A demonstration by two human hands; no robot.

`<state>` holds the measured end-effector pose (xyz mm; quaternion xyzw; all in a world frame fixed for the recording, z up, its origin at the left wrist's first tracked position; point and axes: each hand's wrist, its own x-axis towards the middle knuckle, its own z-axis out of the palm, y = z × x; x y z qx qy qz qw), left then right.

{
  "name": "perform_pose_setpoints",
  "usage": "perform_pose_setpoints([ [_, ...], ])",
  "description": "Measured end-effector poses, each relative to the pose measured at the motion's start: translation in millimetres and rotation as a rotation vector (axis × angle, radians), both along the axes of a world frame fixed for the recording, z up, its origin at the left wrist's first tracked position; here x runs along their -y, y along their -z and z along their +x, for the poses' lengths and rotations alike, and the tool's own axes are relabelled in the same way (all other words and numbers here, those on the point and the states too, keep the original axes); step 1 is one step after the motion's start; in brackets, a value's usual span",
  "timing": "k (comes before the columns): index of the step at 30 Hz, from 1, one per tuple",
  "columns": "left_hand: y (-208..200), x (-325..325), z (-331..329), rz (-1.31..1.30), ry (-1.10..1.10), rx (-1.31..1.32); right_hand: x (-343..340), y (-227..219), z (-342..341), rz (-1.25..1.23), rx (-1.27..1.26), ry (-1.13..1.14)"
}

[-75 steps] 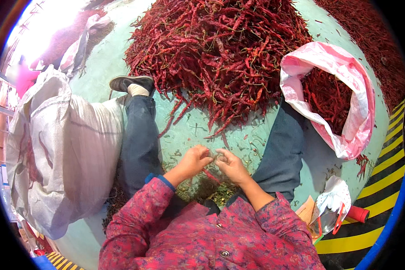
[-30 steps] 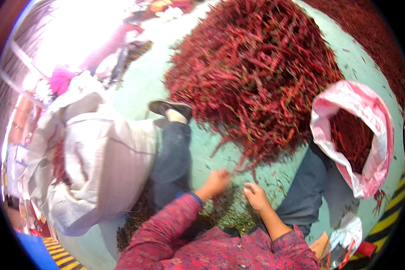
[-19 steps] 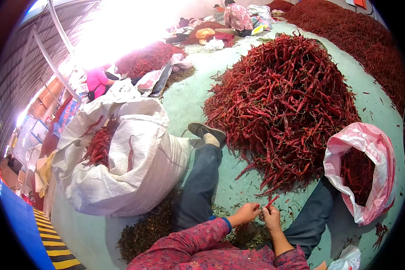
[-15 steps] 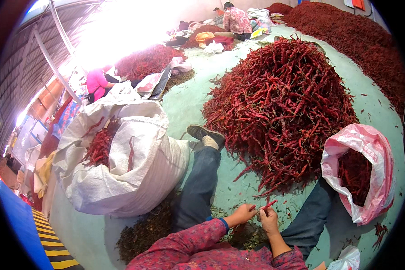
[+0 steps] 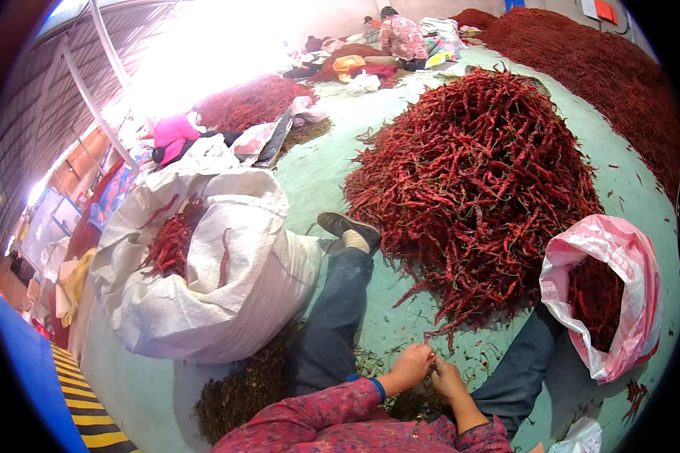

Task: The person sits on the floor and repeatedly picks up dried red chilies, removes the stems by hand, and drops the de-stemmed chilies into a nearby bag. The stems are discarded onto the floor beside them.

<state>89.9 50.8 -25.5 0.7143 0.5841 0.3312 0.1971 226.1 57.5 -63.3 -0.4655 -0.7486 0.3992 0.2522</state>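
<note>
The person sat on the green floor [image 5: 310, 174] with legs spread, facing a big heap of dried red chillies [image 5: 476, 174]. Both hands met low between the knees. The left hand [image 5: 409, 367] and the right hand [image 5: 447, 377] touched at the fingertips, pinched together on something small; it looked like a single chilli or its stem, but it was too small to tell for sure. The near edge of the heap lay just beyond the hands, with loose chillies trailing toward them.

To the person's left stood a large white sack [image 5: 227, 279], open at the top, some chillies showing inside. To the right lay a pink bag [image 5: 619, 264], mouth open toward the heap, chillies inside it as well. A dark pile of stems and scraps [image 5: 242, 385] sat beside the left leg, near the sack. A shoe [image 5: 346, 225] rested against the foot of the heap.

Further back, another person in a patterned top [image 5: 402, 34] worked among more red heaps.

Judgement: the step in hand seemed to be plucking or sorting one chilli at a time. The next move would call for parting the fingers and dropping each piece in the correct place, then reaching forward to the heap's edge.
</note>
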Motion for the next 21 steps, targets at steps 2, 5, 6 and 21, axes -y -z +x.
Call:
perform_pose_setpoints([
  [2, 6.3, 3.9, 2.6, 0.037, 0.044, -0.099, 1.2, -10.1, -3.0, 0.045, 0.056, -0.039],
  [5, 6.2, 2.0, 5.6, 0.059, 0.112, -0.237, 8.4, -7.1, 1.7, 0.046, 0.084, -0.010],
  [6, 8.7, 5.3, 5.1, 0.045, 0.130, -0.242, 12.3, -6.4, 0.1, 0.059, 0.117, 0.026],
  [21, -70.4, 17.5, -19.8, -0.282, 0.030, -0.221, 16.2, -68.5, -16.4, -0.230, -0.146, -0.002],
])
